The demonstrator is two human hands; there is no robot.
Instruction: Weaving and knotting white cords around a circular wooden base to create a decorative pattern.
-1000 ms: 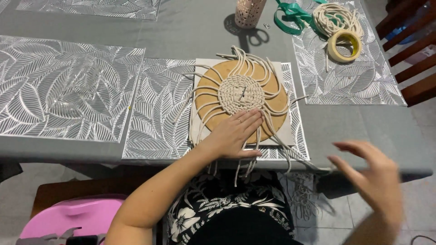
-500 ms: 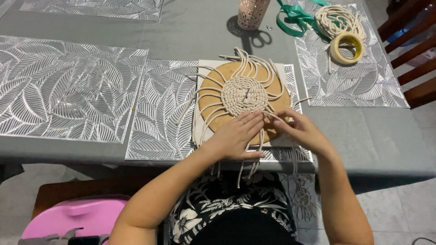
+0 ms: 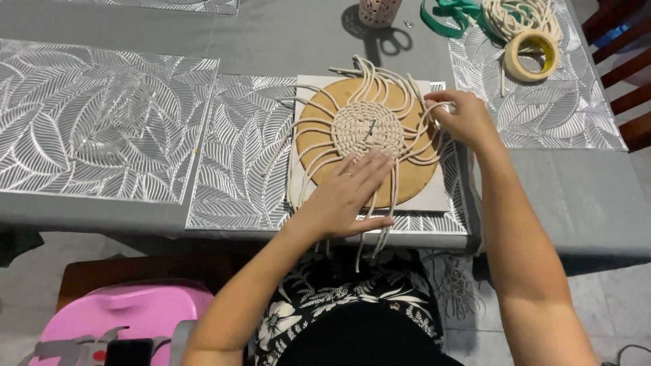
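Observation:
A round cork board lies on a pale square board on the grey table. A coiled cream rope disc is pinned at its centre, with loose cords radiating all around. My left hand lies flat on the lower edge of the disc and the hanging cords, fingers spread. My right hand is at the board's right edge, pinching one of the cream cords between its fingertips.
Silver leaf-pattern placemats cover the table. At the back stand a pink perforated cup, green ribbon, a cream rope bundle and a tape roll. A pink seat is at lower left, chairs at right.
My right hand came in from the lower right to the disc, then moved up to the board's right edge holding a cord. My left hand stayed pressed on the work.

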